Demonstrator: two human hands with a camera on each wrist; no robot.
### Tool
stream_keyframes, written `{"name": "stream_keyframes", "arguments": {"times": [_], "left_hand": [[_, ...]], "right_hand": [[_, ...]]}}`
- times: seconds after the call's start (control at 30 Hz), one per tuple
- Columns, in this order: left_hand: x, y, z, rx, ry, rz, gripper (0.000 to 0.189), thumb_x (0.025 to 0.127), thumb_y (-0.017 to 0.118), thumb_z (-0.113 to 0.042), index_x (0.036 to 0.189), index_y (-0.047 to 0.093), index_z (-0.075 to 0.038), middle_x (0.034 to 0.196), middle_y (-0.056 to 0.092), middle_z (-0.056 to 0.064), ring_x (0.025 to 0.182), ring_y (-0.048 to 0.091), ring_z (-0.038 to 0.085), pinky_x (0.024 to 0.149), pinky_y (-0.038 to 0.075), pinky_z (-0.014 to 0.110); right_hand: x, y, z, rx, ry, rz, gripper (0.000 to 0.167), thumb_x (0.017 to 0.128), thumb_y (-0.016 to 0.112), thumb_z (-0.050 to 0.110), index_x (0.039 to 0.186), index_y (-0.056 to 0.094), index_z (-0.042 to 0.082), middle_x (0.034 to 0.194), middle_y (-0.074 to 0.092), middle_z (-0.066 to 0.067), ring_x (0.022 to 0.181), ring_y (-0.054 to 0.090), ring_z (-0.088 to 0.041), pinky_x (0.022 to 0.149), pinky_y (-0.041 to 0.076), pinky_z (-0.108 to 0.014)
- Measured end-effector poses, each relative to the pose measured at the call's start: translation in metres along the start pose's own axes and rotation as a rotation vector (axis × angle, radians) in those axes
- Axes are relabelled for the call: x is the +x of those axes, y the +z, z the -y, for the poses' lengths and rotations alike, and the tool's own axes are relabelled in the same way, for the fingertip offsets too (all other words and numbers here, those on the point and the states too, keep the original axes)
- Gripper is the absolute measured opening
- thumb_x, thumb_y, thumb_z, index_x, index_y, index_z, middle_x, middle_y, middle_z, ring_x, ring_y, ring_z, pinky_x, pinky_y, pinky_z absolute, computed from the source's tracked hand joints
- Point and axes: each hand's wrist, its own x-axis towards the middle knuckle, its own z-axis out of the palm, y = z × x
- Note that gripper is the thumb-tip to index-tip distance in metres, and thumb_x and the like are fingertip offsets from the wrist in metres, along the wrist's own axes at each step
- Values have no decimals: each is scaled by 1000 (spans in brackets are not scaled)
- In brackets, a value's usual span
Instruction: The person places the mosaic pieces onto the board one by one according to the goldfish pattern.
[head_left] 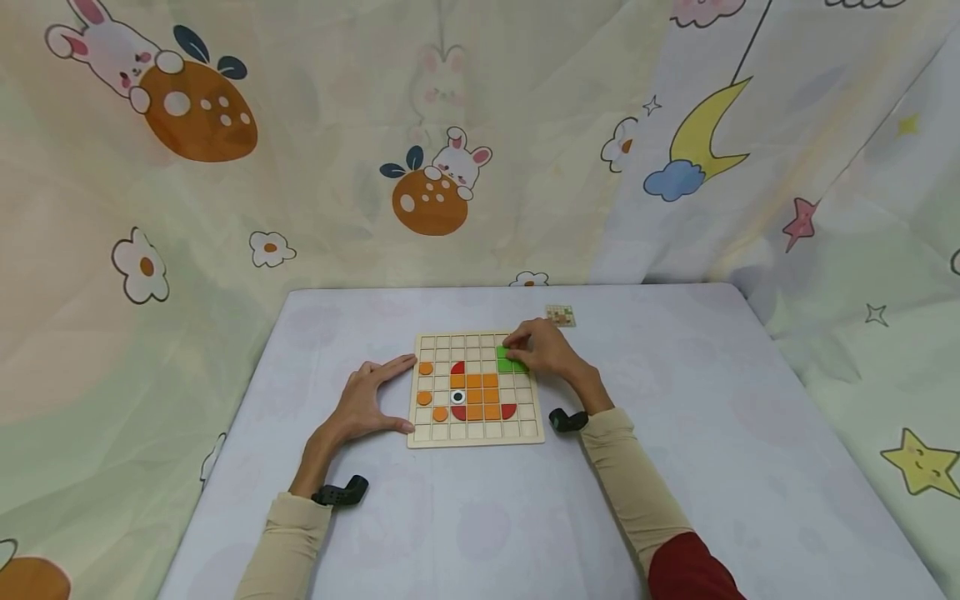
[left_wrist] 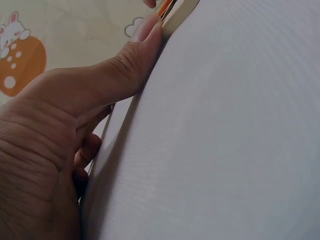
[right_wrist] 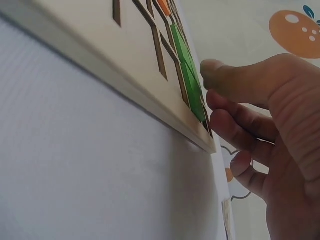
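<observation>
A square wooden grid board (head_left: pixel 442 433) lies on the table. My left hand (head_left: pixel 365 400) is spread along its left side, index fingertip at the upper edge and thumb near the lower corner; the left wrist view shows the thumb (left_wrist: pixel 115 75) against the rim. At the upper right of the grid, my right hand (head_left: pixel 547 346) is bent over green square tiles (head_left: pixel 512 365). Its thumb and index tips are close together beside the green tiles (right_wrist: pixel 187 70); I cannot tell whether they pinch one. Orange square tiles (head_left: pixel 474 397), red quarter-round tiles (head_left: pixel 508 412) and an eye tile (head_left: pixel 458 397) form a shape mid-board.
Orange round tiles (head_left: pixel 425 398) sit in cells at the board's left. A small picture card (head_left: pixel 560 315) lies behind the board, just past the right hand. White cloth covers the table (head_left: pixel 465 525), and a printed curtain (head_left: pixel 337 167) hangs at its back and sides.
</observation>
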Motion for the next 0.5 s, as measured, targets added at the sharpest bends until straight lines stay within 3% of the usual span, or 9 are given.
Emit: {"name": "stream_keyframes", "arguments": {"times": [0.07,0.17,0.3,0.37,0.43,0.5], "left_hand": [[0,0,0,-6,4,-2,123,61,103,-58,166,49,-26,172,50,2,115,49,24,100,36,50],[0,-1,1,-71,-3,-10,118,67,102,-53,168,47,-26,165,57,5,115,49,24,101,37,49],[-1,-5,4,-217,-56,-59,103,83,96,-38,170,42,-24,141,62,12,116,47,26,102,37,48],[1,-10,5,-247,-92,-97,93,92,91,-30,170,41,-23,141,60,15,122,49,30,108,39,52],[4,-16,3,-192,-106,-155,84,98,84,-26,170,42,-19,154,58,17,134,52,36,115,38,58],[9,-25,2,-71,-109,-195,78,103,79,-28,170,41,-17,167,50,21,149,47,44,125,29,66]], "right_hand": [[-2,-3,-1,-7,8,-25,20,93,88,14,110,85,4,98,82,-8,88,73,-20,96,57,-51],[-7,-9,-2,-11,28,-75,28,92,89,19,114,84,3,99,81,-9,92,72,-24,103,52,-60],[-16,-20,-7,-43,74,-140,40,93,89,24,125,80,1,113,80,-15,104,71,-32,99,54,-55],[-23,-28,-10,-65,98,-158,46,95,87,27,132,77,1,127,78,-18,117,70,-36,106,53,-56],[-29,-35,-12,-98,116,-165,53,96,85,30,139,73,1,139,73,-19,131,66,-40,114,48,-59],[-35,-42,-14,-148,137,-166,62,96,84,37,146,68,3,152,66,-21,143,58,-43,121,41,-64]]}}
